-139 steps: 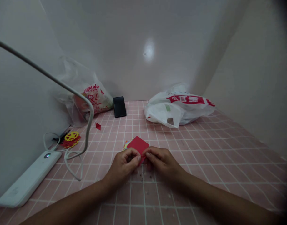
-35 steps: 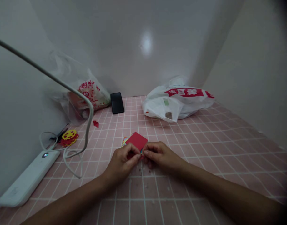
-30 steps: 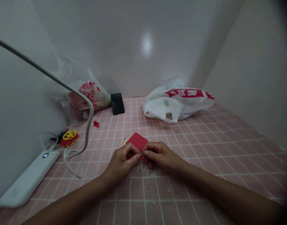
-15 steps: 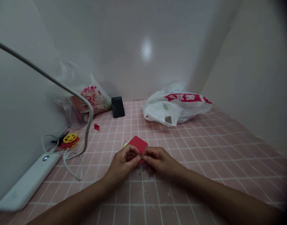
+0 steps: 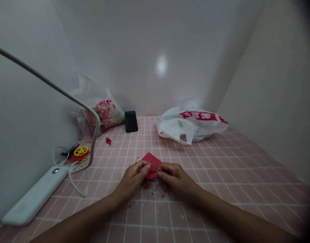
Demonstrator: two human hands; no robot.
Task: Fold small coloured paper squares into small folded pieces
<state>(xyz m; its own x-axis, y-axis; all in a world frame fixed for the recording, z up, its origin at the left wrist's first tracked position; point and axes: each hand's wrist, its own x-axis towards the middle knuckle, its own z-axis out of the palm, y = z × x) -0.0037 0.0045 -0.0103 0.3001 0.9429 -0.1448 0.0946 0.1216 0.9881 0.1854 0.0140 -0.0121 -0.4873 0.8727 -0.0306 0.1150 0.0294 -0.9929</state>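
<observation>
A square of red paper (image 5: 151, 160) lies tilted between my hands on the pink tiled table. My left hand (image 5: 134, 177) is closed on its left side, with the thumb over the top. At the lower right edge, my right hand (image 5: 174, 173) pinches with thumb and forefinger. A small bluish bit shows by those right fingertips, too small to name. Behind the red sheet, the corner of a multicoloured paper (image 5: 138, 159) peeks out on the left. My fingers hide the lower part of the paper.
A white power strip (image 5: 34, 195) with a looping cable (image 5: 95, 135) lies at left, beside yellow and red cut-outs (image 5: 80, 152). A small red folded piece (image 5: 108, 141), a black phone (image 5: 131, 121) and two plastic bags (image 5: 110, 113) (image 5: 192, 125) lie farther back.
My hands have drawn slightly apart, and more of the red paper's lower part shows between them. The whole view has shifted a little, so everything sits lower.
</observation>
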